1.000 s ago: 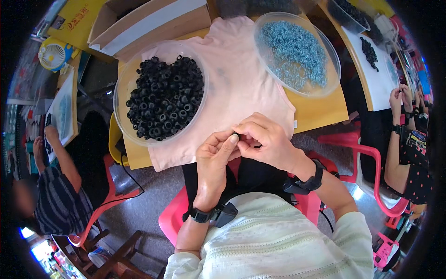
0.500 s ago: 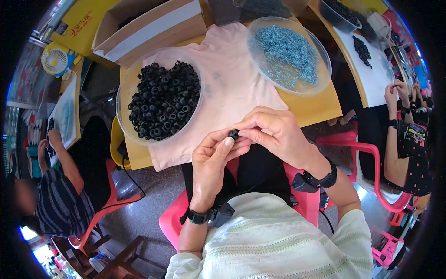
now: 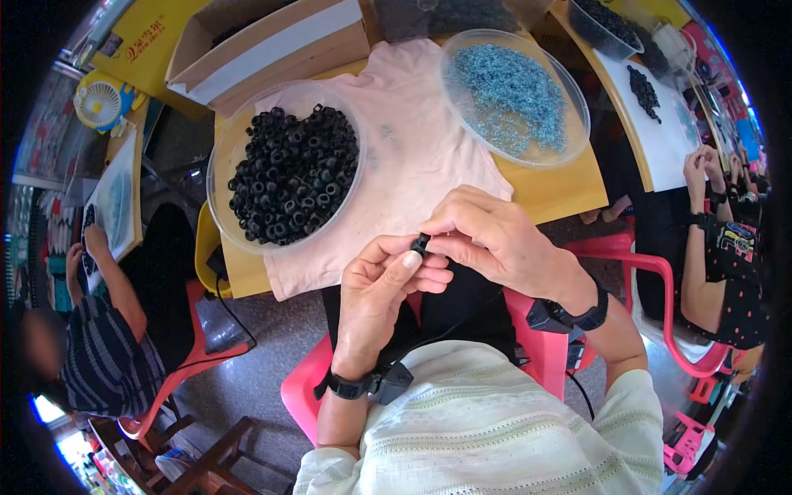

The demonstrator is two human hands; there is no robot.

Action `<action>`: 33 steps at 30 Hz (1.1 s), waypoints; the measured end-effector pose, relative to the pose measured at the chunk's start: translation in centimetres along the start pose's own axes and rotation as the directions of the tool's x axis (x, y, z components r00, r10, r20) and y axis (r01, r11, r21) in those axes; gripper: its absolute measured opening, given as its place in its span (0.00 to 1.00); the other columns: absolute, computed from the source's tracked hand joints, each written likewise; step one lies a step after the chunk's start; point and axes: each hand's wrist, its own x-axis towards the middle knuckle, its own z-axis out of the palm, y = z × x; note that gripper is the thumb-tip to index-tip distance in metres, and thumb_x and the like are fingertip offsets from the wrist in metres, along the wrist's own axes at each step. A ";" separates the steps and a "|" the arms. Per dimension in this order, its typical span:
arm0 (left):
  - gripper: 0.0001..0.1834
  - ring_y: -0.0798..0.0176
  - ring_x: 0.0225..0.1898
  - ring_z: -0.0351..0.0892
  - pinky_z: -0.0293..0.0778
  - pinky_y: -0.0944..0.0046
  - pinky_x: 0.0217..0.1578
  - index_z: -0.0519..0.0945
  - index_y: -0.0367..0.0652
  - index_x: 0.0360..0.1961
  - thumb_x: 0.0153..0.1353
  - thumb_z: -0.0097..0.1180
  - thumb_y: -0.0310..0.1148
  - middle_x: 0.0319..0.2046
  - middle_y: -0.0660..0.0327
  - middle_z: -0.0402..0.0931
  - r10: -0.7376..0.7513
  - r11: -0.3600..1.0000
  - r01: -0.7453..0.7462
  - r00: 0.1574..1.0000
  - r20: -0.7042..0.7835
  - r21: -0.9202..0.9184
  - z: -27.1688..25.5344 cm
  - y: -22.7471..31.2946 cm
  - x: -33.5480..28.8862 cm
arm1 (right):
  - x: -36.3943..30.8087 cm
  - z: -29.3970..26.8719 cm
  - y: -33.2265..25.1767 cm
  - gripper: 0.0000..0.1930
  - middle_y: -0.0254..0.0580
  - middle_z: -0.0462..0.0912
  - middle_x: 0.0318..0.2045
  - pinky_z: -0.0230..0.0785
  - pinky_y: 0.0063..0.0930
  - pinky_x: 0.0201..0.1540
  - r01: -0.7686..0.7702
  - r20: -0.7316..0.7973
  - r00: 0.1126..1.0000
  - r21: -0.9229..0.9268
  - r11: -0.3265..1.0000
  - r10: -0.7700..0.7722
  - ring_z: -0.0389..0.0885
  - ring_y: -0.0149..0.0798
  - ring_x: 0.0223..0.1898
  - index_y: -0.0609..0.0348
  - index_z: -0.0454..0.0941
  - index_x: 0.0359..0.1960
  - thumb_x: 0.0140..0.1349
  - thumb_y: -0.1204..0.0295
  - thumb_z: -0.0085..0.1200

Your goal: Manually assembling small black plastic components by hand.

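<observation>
- A yellow table fills the top, from eleven to one o'clock.
- A pink cloth lies across its middle.
- A cardboard box sits at eleven o'clock.
- Grey floor shows below the table edge.
- Pink chairs stand at four and at eight o'clock.
- A small fan stands at ten o'clock.
- People sit at three and nine o'clock.

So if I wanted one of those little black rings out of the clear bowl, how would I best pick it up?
Come from straight above the clear bowl, whose top is open. Pinch a black ring on top of the heap across its outer rim, thumb and forefinger on opposite sides. The rings lie loose and jumbled, so a top one probably lifts free alone.
</observation>
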 end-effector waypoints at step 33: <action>0.09 0.61 0.43 0.84 0.82 0.61 0.46 0.77 0.31 0.46 0.68 0.54 0.24 0.43 0.51 0.82 0.007 0.983 -0.003 1.000 -0.019 0.182 -0.1 0.6 0.7 | 0.1 0.6 -0.1 0.12 0.46 0.74 0.30 0.71 0.38 0.35 0.034 0.191 0.981 -0.380 0.924 0.042 0.75 0.49 0.36 0.61 0.68 0.35 0.55 0.72 0.58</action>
